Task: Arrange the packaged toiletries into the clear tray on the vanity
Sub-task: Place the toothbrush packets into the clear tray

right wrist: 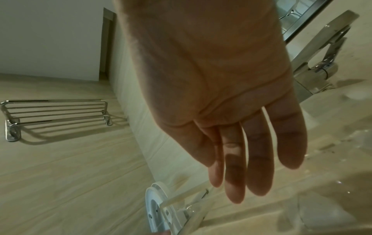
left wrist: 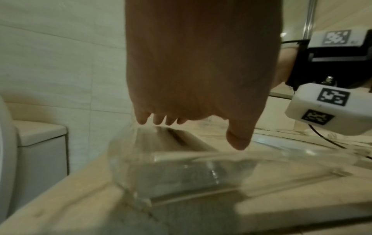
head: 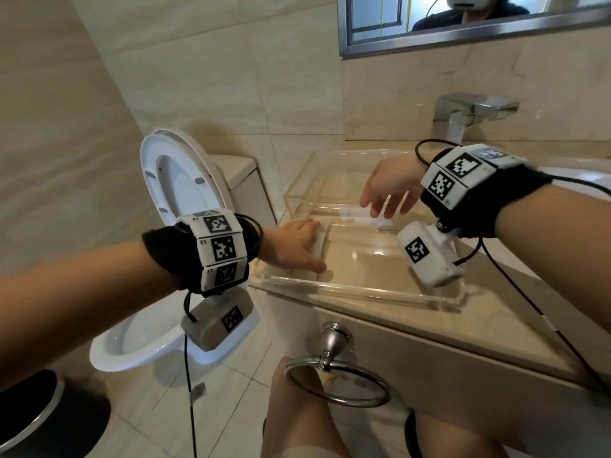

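Observation:
A clear acrylic tray (head: pixel 347 285) lies on the beige vanity counter, with a taller clear section (head: pixel 297 196) at its back left. A pale, long packet (head: pixel 324 239) lies inside the tray's left end and shows as a beige block (left wrist: pixel 181 139) in the left wrist view. My left hand (head: pixel 309 246) reaches over the tray's left rim (left wrist: pixel 201 155), fingers laid on the packet and thumb stretched toward its near end. My right hand (head: pixel 380 206) hovers over the back of the tray, fingers straight and loose (right wrist: pixel 241 174), holding nothing. A tray corner (right wrist: pixel 187 198) shows below them.
A chrome faucet (head: pixel 469 110) and the sink basin (head: pixel 578 173) are at the right. A toilet (head: pixel 178 193) with its lid up stands left of the vanity. A towel ring (head: pixel 334 375) hangs on the vanity front. A dark bin (head: pixel 33 408) sits bottom left.

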